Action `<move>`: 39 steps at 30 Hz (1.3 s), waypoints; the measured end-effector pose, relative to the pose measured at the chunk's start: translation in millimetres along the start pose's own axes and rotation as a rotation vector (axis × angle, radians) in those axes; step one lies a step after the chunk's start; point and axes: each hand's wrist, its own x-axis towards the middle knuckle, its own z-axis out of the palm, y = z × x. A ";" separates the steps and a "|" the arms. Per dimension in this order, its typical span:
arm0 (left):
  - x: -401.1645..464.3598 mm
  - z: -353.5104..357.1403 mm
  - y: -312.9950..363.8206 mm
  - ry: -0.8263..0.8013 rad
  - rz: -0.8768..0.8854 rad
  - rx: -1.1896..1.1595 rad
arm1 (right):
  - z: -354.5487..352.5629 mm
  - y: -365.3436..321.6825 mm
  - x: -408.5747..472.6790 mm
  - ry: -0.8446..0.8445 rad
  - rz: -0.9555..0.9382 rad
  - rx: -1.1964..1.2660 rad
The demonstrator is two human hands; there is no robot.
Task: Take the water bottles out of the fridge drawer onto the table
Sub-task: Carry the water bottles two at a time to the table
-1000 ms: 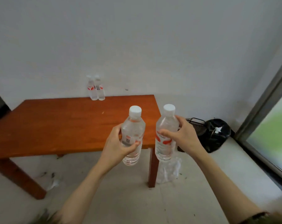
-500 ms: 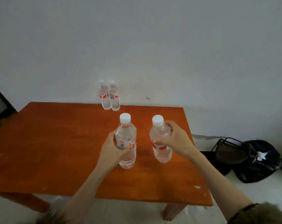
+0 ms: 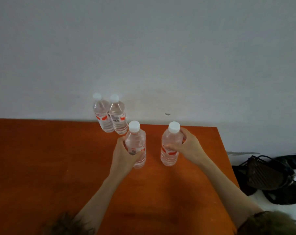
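Note:
My left hand [image 3: 125, 154] grips a clear water bottle [image 3: 137, 141] with a white cap and red label, held upright over the orange wooden table [image 3: 50, 167]. My right hand [image 3: 186, 147] grips a second, matching bottle [image 3: 170, 145] a little to the right. Both bottles' bases are at or just above the tabletop; I cannot tell if they touch it. Two more bottles [image 3: 109, 114] stand side by side at the table's far edge by the wall, just behind the left-hand bottle. The fridge drawer is out of sight.
A grey-white wall [image 3: 160, 56] rises directly behind the table. On the floor to the right of the table lie a black bag [image 3: 283, 187] and a dark mesh basket [image 3: 266, 173]. The table's right edge runs close to my right forearm.
Both hands have carried their bottles forward over the table toward the two standing bottles and lower. The view has closed in on the table, whose legs and the floor beneath have left the frame.

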 end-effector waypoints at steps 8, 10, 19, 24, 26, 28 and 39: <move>116.5 24.0 -5.9 -0.064 0.049 -0.020 | 22.2 -3.0 106.3 -0.019 -0.007 0.046; 132.6 32.6 -7.7 -0.056 0.053 0.008 | 25.0 -1.0 124.4 -0.034 -0.012 0.052; 149.8 50.6 -12.6 -0.044 0.087 0.009 | 19.5 11.2 150.4 -0.186 -0.003 0.076; 144.6 52.6 -22.1 -0.071 0.084 -0.028 | 21.4 25.4 144.0 -0.172 0.047 0.064; 144.1 54.3 -21.6 -0.078 0.085 -0.058 | 26.3 30.5 143.7 -0.137 0.070 0.041; 145.4 55.6 -19.9 -0.069 0.084 -0.050 | 31.1 31.8 144.1 -0.126 0.065 0.013; 151.2 66.8 -18.5 0.042 0.069 -0.033 | 36.5 27.6 159.1 -0.190 0.051 0.040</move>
